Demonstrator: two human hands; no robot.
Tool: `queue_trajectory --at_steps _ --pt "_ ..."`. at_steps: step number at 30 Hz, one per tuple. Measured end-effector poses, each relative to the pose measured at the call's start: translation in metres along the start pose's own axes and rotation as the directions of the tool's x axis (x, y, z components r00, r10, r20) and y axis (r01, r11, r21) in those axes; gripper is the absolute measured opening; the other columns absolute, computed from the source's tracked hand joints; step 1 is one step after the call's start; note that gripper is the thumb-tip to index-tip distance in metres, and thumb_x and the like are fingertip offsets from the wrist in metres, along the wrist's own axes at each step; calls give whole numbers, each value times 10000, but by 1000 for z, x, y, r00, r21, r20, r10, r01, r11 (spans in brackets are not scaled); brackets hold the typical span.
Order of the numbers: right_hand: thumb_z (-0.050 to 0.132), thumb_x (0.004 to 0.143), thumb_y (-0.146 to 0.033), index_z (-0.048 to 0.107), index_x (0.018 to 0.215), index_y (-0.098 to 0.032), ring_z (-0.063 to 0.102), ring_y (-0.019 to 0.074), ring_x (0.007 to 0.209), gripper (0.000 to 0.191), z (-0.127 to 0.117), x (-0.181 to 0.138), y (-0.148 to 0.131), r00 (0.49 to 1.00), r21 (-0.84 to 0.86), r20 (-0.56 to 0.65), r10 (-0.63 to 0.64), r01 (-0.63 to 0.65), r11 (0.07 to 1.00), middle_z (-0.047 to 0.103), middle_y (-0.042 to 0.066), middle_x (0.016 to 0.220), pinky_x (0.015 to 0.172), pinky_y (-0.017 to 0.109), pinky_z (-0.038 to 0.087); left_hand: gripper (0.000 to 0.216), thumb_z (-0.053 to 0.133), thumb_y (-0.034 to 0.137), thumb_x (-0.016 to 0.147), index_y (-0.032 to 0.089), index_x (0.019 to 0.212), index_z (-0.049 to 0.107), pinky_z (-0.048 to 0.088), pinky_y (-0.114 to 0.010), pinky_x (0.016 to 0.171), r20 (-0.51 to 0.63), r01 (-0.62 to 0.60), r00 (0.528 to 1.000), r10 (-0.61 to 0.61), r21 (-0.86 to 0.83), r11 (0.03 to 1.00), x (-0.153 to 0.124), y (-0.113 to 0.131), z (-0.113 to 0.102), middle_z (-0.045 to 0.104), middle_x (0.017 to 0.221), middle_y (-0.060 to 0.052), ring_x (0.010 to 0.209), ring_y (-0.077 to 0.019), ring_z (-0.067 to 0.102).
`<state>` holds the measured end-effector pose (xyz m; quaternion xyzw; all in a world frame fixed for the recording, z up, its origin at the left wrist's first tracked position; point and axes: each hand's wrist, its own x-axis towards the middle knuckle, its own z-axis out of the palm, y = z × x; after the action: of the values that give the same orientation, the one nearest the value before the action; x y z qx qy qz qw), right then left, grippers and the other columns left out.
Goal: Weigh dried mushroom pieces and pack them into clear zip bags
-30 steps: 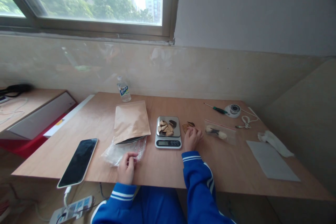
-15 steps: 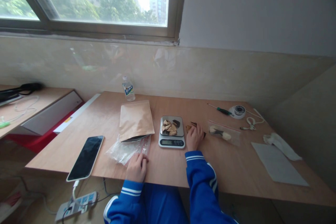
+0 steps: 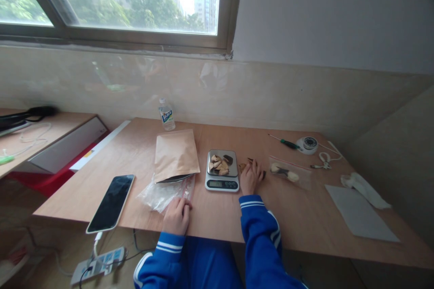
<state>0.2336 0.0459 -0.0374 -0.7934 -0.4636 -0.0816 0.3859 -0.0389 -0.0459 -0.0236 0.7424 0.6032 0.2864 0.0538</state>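
My right hand (image 3: 249,178) lies over dark-edged brown dried pieces (image 3: 263,174) on the table, right of a kitchen scale (image 3: 222,184). Its fingers look slightly spread, though their tips partly hide the pieces. Several tan and dark dried pieces (image 3: 219,165) sit on the scale's metal plate; its display is too small to read. Near the front edge my left hand (image 3: 176,216) rests with curled fingers on the end of a clear zip bag (image 3: 158,196). Whatever those fingers hold, if anything, is hidden. A brown paper pouch (image 3: 176,153) partly covers the bag.
A phone (image 3: 111,203) lies left, cabled to a power strip (image 3: 98,265) below. Behind the pouch stands a water bottle (image 3: 167,115). Rightward are a filled zip bag (image 3: 290,172), screwdriver (image 3: 288,143), white camera (image 3: 309,144), grey sheet (image 3: 359,212) and white cloth (image 3: 368,191).
My right hand has shifted very slightly over the brown pieces. My left hand, the scale and its load look the same.
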Motion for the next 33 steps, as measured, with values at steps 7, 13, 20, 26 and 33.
queue_trajectory --at_steps 7,13,20,26,33 --pt "206 940 -302 633 1134 -74 378 300 1283 522 2 0 0 1000 34 -14 8 -8 999 580 192 1230 1040 538 221 256 390 196 858 211 691 583 446 -272 689 -24 -22 999 23 23 999 0 -2 1 590 723 -21 709 -158 570" --pt "213 930 -274 667 1068 -80 373 310 1286 513 1 2 1 995 20 -92 35 -33 999 508 209 1312 1015 531 272 256 387 200 857 211 690 581 450 -277 695 -11 -8 1000 8 14 1000 0 0 1 586 725 -24 713 -164 572" --pt "235 920 -284 680 1028 -62 389 340 1259 509 2 1 2 992 35 -115 60 -57 998 553 253 1232 981 557 286 257 376 200 859 216 693 572 445 -286 697 -1 2 1000 -2 -7 1000 1 1 -1 584 727 -23 721 -169 570" --pt "232 915 -258 647 1083 -23 429 331 1228 506 4 2 2 990 19 -124 69 -68 998 593 254 1179 998 530 266 242 382 204 854 225 685 554 452 -302 707 25 26 999 -25 -27 999 1 3 -3 584 727 -23 728 -181 572" --pt "205 942 -304 621 1140 -117 472 254 1199 497 -12 0 -9 995 178 -94 -42 58 982 626 157 1174 989 469 263 224 394 196 840 230 676 543 454 -304 708 15 33 999 -33 -24 999 2 5 -4 577 722 -17 732 -189 581"
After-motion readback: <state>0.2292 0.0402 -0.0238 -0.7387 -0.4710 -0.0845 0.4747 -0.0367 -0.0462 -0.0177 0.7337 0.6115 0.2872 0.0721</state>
